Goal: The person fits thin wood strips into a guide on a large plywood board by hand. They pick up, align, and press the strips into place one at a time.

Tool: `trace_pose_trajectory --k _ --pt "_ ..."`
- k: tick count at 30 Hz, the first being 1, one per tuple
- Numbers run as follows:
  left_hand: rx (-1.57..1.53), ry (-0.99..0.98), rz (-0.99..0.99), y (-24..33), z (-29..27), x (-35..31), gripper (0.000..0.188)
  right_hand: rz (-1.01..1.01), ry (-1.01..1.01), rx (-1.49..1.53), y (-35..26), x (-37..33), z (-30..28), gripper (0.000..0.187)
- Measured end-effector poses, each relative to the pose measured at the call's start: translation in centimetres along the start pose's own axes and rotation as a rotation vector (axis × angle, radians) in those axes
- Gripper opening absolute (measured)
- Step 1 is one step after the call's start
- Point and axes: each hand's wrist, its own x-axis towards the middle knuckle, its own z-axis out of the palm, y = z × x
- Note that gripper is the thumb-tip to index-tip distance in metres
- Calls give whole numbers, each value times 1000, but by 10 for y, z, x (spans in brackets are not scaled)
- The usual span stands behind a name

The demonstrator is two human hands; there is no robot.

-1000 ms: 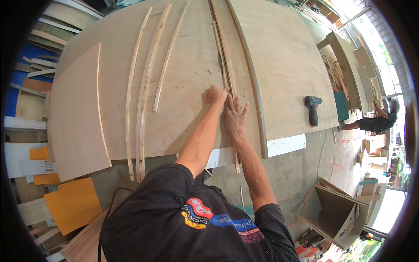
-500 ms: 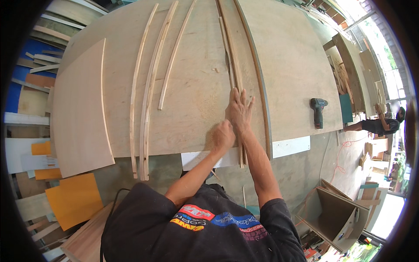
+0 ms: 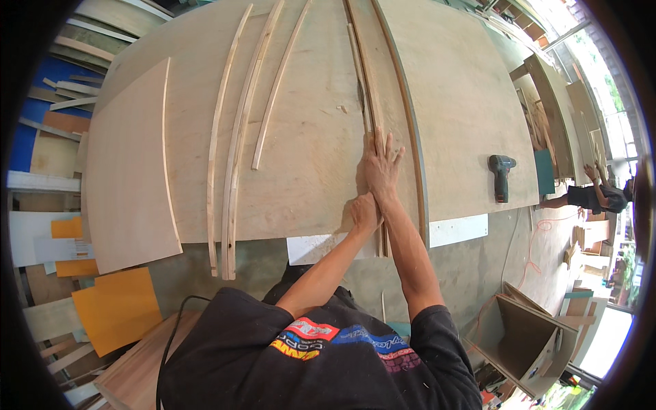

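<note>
My right hand (image 3: 384, 167) lies with fingers spread on narrow wooden strips (image 3: 365, 89) that run lengthwise from the far edge of the plywood sheet past its near edge. Just below it, my left hand (image 3: 365, 210) is curled closed against the same strips, close to the right wrist. What the left fingers hold, if anything, is hidden. To the right of both hands runs a long grey-edged strip (image 3: 412, 137). A few wood shavings (image 3: 343, 108) rest on the plywood (image 3: 307, 184) left of the strips.
Several loose wooden strips (image 3: 239, 137) and a pale curved panel (image 3: 130, 178) lie to the left. A cordless drill (image 3: 501, 178) sits at the right. Beyond the near edge are a white board (image 3: 301, 250) and an open box (image 3: 523, 335). Another person (image 3: 601, 197) stands far right.
My left hand has moved right and slightly down, to beside the right wrist. The right hand has shifted slightly, its fingers more spread. The sawdust patch on the plywood looks thinner.
</note>
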Motion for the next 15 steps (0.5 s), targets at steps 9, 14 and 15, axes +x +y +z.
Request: trace_pose_trajectory --k 9,14,15 --pt "-319 -72 -256 2 -3 22 33 78 17 234 2 9 -4 48" --pt "-343 -74 -235 -5 5 26 38 88 -16 232 1 14 -10 44" --pt "-394 -89 -289 -5 5 27 36 87 -26 233 0 15 -11 43"
